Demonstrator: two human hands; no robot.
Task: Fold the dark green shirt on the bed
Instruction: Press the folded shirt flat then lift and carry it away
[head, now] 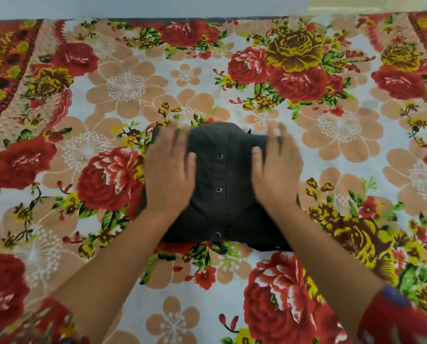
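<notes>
The dark green shirt (221, 184) lies folded into a compact rectangle in the middle of the bed, its snap-button placket running down the centre and facing up. My left hand (170, 170) rests flat on the shirt's left half, fingers spread and pointing away from me. My right hand (275, 167) lies flat on the right half in the same way. Both hands are blurred. Neither hand grips the cloth; the palms press on top. The shirt's side edges are hidden under my hands.
The floral bedsheet (123, 95) in red, peach and yellow covers the whole bed. A pale wall (157, 6) runs along the bed's far edge. My patterned sleeves (400, 319) show at the bottom corners.
</notes>
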